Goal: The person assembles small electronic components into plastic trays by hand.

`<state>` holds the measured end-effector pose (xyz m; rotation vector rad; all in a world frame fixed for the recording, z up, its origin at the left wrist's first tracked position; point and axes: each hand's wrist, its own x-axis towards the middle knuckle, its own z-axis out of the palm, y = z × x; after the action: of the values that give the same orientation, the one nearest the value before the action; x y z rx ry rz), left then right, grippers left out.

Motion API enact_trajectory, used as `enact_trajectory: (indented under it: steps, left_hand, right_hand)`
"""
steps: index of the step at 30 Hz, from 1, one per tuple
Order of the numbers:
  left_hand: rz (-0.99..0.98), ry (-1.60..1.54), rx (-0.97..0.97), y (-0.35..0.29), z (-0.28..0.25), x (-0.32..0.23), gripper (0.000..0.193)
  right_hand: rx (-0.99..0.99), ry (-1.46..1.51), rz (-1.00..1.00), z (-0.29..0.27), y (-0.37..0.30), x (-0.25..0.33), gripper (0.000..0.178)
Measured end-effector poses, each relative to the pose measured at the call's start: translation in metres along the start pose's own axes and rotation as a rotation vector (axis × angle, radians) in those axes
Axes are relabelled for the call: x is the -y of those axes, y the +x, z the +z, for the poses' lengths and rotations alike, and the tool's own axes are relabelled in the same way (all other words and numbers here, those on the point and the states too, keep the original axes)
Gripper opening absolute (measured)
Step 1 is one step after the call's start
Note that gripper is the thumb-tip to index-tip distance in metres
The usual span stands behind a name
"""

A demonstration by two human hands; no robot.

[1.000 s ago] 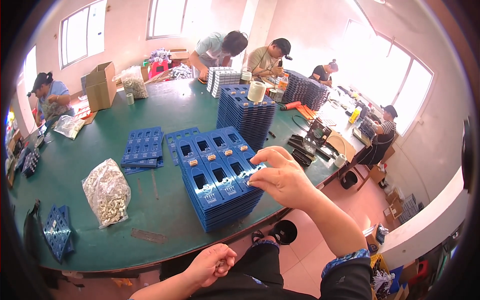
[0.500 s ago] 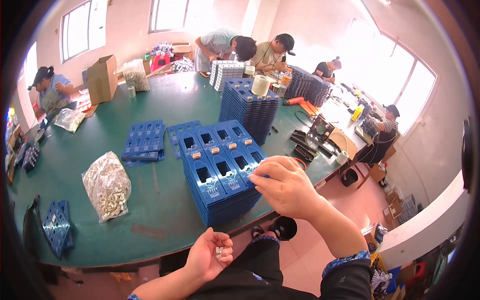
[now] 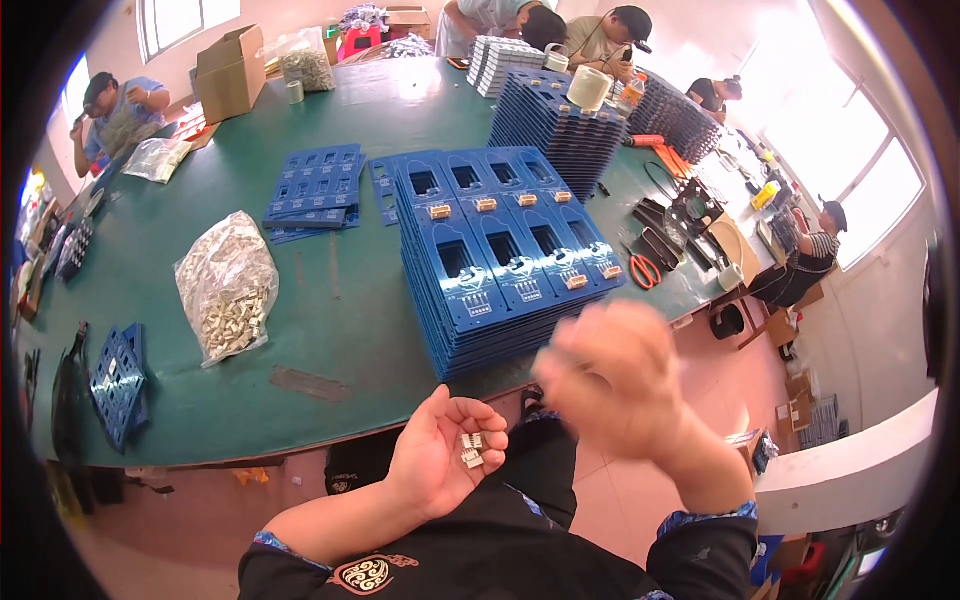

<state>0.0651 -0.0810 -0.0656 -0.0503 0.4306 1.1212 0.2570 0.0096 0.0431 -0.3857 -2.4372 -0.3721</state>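
My left hand [image 3: 440,455] is cupped palm up below the table's front edge, with small white plug connectors [image 3: 472,450] lying in its curled fingers. My right hand [image 3: 615,380] is smeared by motion, just off the near right corner of a tall stack of blue circuit boards [image 3: 500,240]; whether its fingers hold anything cannot be made out. On the top board, a row of pale connectors [image 3: 486,205] runs across the middle. Two more connectors [image 3: 575,282] sit along its near edge at the right; the left part of that edge shows bare pads.
A clear bag of loose connectors [image 3: 230,300] lies left on the green table [image 3: 330,270]. Flat blue boards [image 3: 315,185] lie behind it. A taller board stack [image 3: 560,125] carries a tape roll [image 3: 589,89]. Red-handled scissors [image 3: 645,271] lie right. Several people work around the table.
My right hand has drawn back from the top board toward me, uncovering two connectors on its near edge. My left hand has opened somewhat, showing the connectors in it. The view has shifted.
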Motion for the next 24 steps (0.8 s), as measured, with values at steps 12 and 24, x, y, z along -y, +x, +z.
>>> enact_trajectory:
  steps: [12, 24]
  left_hand:
    - [-0.044, -0.022, 0.143, -0.003, 0.004, 0.011, 0.050]
    - [-0.033, 0.240, 0.071, -0.011, 0.022, 0.013, 0.027]
  right_hand:
    - [0.361, 0.401, -0.112, 0.027, -0.017, 0.040, 0.018]
    - [0.222, 0.461, 0.231, 0.019, -0.026, 0.023, 0.006]
